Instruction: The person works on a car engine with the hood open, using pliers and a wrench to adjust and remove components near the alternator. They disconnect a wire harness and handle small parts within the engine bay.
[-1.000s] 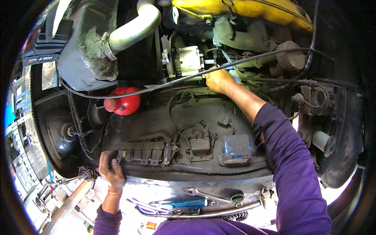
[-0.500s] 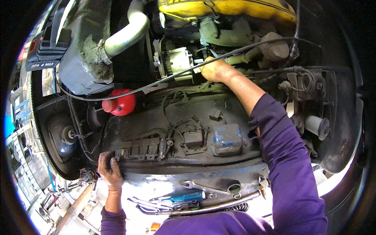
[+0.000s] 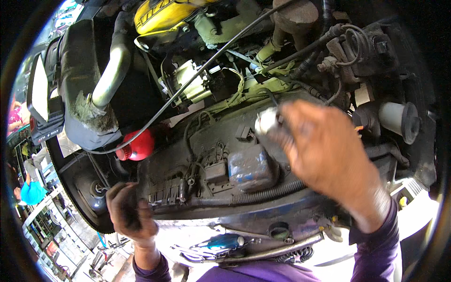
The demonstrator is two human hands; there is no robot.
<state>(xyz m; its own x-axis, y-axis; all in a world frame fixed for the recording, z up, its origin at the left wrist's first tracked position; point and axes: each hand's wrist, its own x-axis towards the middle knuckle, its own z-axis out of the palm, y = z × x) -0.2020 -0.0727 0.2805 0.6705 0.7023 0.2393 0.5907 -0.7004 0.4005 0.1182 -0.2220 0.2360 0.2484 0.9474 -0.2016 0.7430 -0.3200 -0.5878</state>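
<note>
My right hand (image 3: 324, 155) is closed and raised over the right half of the engine bay, blurred by motion. A small whitish round piece (image 3: 268, 120) shows at its fingertips; its exact kind is unclear. A black hose end (image 3: 269, 95) shows just above it. At the lower left, my left hand (image 3: 130, 212) has its fingers curled over the near edge of the engine bay, beside a black fuse box (image 3: 164, 191). The light metal alternator (image 3: 190, 81) sits farther off under a long black cable (image 3: 225, 46). A blue-and-grey box (image 3: 251, 169) is below my right hand.
A red bottle-like container (image 3: 140, 144) stands at the left, near a dusty air box (image 3: 87, 113). The yellow engine cover (image 3: 162, 16) is at the far side. A blue-handled tool (image 3: 225, 242) and wrenches lie along the near edge. Other people (image 3: 33, 191) are at far left.
My right hand has moved from the alternator toward me and to the right, now with the whitish piece at its fingers. My left hand stays near the edge. The view has turned.
</note>
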